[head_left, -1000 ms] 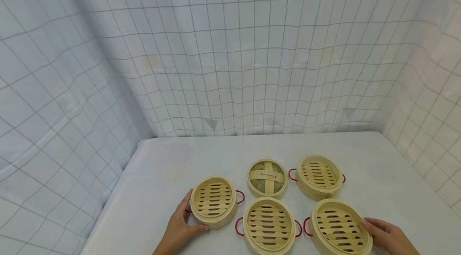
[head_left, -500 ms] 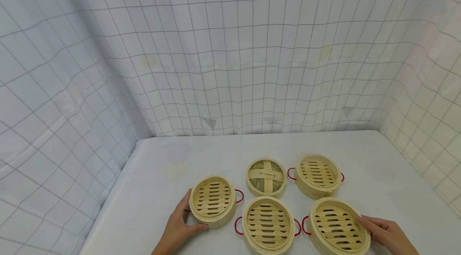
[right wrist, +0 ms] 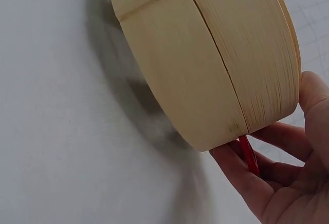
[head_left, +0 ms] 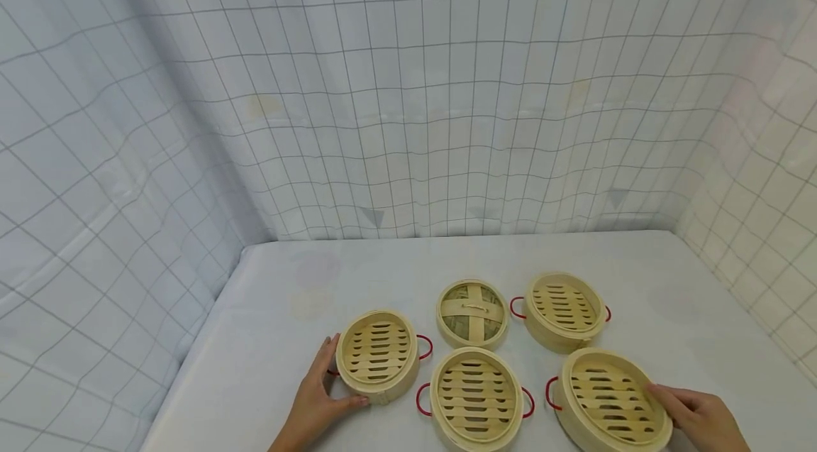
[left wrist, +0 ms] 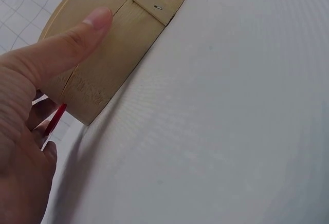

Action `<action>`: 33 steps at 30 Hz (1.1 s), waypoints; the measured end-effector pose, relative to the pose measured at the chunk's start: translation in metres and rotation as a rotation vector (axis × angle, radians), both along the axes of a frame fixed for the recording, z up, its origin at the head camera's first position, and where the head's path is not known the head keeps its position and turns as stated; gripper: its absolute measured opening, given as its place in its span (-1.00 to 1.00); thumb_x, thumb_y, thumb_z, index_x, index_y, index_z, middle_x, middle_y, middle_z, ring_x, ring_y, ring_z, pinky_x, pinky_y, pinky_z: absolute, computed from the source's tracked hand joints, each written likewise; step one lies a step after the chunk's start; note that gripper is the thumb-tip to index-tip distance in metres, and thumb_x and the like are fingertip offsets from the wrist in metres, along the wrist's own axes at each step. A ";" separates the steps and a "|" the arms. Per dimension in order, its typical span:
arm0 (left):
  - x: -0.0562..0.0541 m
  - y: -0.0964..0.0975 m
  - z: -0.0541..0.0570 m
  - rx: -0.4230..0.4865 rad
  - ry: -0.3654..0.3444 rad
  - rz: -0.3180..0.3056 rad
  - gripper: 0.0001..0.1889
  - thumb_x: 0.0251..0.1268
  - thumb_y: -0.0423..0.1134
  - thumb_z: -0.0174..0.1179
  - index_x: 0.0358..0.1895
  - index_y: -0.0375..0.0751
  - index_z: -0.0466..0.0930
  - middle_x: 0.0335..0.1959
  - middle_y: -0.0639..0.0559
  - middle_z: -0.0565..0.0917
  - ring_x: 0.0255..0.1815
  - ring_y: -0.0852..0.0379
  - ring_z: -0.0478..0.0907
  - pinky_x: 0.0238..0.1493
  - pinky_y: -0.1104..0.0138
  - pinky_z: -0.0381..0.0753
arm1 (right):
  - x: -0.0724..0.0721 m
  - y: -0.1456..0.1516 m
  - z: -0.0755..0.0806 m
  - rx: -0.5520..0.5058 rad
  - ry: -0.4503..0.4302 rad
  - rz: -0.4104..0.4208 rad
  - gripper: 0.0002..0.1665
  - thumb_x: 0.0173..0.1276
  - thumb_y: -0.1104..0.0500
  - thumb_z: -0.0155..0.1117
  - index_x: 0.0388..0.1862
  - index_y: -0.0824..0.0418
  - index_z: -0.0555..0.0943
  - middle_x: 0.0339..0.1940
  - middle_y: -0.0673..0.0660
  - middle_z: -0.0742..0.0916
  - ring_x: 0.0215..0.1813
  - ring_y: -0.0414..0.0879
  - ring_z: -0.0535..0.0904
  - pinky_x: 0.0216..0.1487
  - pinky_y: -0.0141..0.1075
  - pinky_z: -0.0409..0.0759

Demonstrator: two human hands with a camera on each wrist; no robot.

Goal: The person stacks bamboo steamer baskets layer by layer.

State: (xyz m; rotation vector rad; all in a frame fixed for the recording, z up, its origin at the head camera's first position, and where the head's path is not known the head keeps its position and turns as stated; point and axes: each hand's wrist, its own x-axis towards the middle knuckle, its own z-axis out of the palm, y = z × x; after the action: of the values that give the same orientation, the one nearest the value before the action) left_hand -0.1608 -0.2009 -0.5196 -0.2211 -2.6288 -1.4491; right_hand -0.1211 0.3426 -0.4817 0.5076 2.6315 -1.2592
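Observation:
In the head view, my left hand (head_left: 313,399) grips a round bamboo steamer basket (head_left: 408,375) at the left; its thumb (left wrist: 77,44) lies along the side wall and the fingers go behind, near a red handle (left wrist: 55,118). My right hand (head_left: 705,416) holds another steamer basket (head_left: 615,406) at the front right, thumb on the rim and fingers under its side by the red handle (right wrist: 249,154). That basket is tilted, with a shadow and a gap beneath its lower edge in the right wrist view. Both baskets have slatted floors.
Between the hands stands a third steamer basket (head_left: 475,399) with red handles. Behind it lies a woven bamboo lid (head_left: 472,313) with a small loop. Another basket (head_left: 562,310) stands at the back right. White gridded sheets (head_left: 434,83) surround the white table (head_left: 287,310).
The right hand has moved its steamer basket a little to the right, away from the middle one. The left hand and its basket have stayed in place.

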 end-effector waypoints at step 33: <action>-0.002 0.001 -0.007 0.045 0.097 -0.003 0.12 -0.45 -0.07 0.57 0.37 -0.21 0.16 0.31 -0.11 0.27 0.22 0.20 0.22 0.09 0.69 0.14 | -0.044 -0.138 0.085 -0.159 0.304 0.004 -0.47 0.28 -0.08 0.21 -0.19 0.43 0.66 -0.45 0.09 0.71 -0.38 -0.21 0.55 -0.39 -0.37 0.55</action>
State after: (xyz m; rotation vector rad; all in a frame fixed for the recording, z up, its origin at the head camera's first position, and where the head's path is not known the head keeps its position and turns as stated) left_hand -0.1626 -0.2000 -0.5262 -0.2838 -2.5182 -1.4577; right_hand -0.1646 0.2046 -0.3963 0.3058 2.7317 -1.6445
